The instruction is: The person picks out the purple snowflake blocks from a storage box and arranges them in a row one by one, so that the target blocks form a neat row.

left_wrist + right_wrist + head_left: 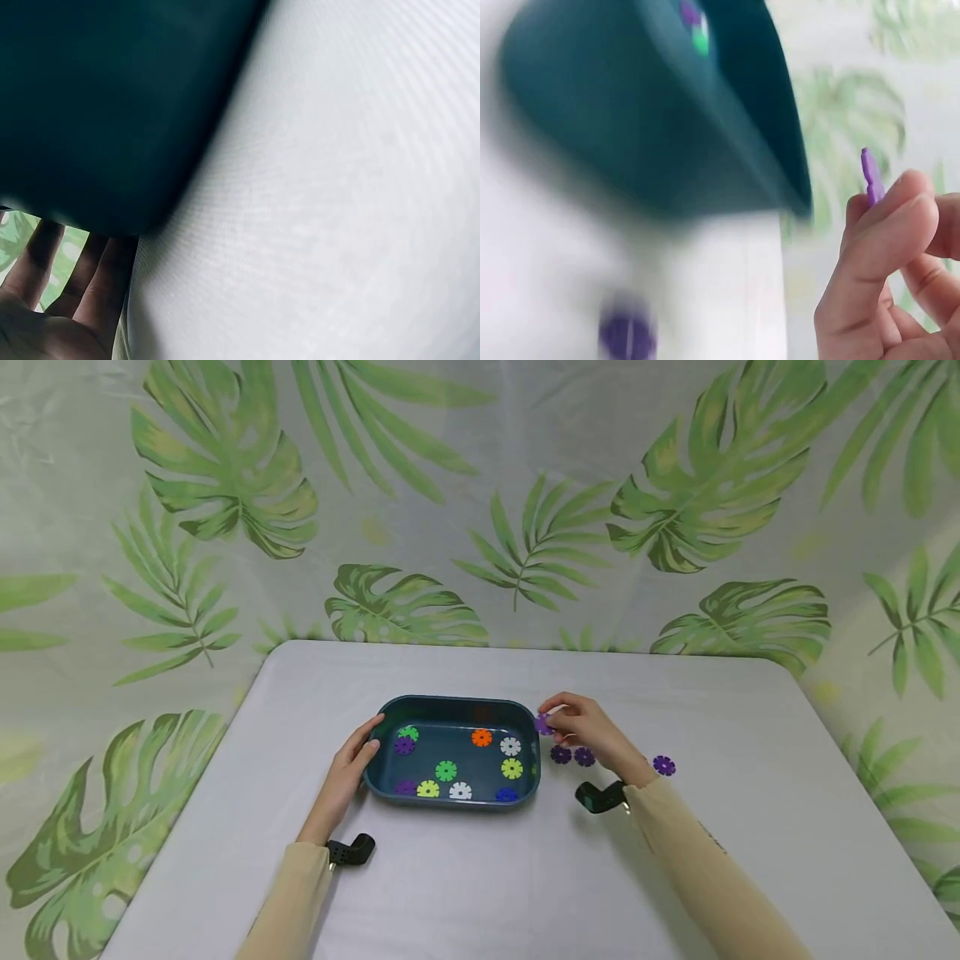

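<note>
My right hand (588,727) pinches a purple notched disc (545,724) between thumb and fingertips, just beyond the right rim of a dark teal tray (450,805). In the right wrist view the purple disc (871,177) appears edge-on, jutting from the fingertips. At the tray's other end, my left hand (351,768) holds the left rim, thumb and fingers against it. The left wrist view shows several of these fingers (97,292) touching the tray wall (112,112); the thumb is out of sight there. Inside the tray lie several flower-shaped discs, among them an orange disc (482,737) and a green disc (446,771).
Two purple discs, a left one (560,754) and a right one (584,757), lie on the white table (465,885) below my right hand. Another purple disc (663,765) lies farther right, beyond the wrist. A leaf-patterned curtain (420,527) hangs behind the table.
</note>
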A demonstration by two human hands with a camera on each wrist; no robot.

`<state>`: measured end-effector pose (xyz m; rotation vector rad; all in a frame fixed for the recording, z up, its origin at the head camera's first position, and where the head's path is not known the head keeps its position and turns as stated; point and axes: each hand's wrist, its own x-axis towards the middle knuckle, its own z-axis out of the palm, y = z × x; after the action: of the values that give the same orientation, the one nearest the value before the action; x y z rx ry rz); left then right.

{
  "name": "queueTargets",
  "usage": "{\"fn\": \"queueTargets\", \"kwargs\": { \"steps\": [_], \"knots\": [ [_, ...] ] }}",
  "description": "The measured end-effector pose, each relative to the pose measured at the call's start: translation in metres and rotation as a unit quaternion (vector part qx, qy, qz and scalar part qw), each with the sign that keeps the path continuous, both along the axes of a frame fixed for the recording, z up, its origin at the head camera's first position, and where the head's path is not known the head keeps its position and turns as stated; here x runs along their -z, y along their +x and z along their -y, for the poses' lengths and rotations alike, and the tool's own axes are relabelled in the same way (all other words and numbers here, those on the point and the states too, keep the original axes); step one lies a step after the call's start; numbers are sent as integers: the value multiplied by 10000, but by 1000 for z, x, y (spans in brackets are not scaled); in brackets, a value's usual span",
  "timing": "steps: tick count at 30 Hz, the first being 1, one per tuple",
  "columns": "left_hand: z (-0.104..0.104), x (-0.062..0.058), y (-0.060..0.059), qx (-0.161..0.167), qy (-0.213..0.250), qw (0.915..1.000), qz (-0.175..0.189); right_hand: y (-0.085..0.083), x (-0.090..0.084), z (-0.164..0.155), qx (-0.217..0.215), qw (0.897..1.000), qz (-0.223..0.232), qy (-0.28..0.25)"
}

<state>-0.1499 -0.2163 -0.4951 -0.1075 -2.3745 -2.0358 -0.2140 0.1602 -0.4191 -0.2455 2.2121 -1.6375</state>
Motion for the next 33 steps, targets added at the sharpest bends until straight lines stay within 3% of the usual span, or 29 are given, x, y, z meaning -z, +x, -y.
{"fn": "queueTargets", "kwargs": {
  "steps": [5,10,16,24,28,33],
  "knots": [
    [0,0,1,54,83,9999,-42,5,10,-77,494,9987,25,120],
    [0,1,1,49,87,9999,-64,16,25,-144,1009,9930,93,610],
    [0,2,2,-12,43,10000,-20,29,43,-188,1271,9849,178,1161],
    [-1,-5,3,112,99,9999,-78,31,45,-189,1304,9741,37,1844],
    [1,2,-1,79,67,9999,-97,24,31,-167,1267,9782,42,1648],
    [0,2,-1,33,72,10000,-56,17,9,-109,809,9918,-134,981]
  ]
}}
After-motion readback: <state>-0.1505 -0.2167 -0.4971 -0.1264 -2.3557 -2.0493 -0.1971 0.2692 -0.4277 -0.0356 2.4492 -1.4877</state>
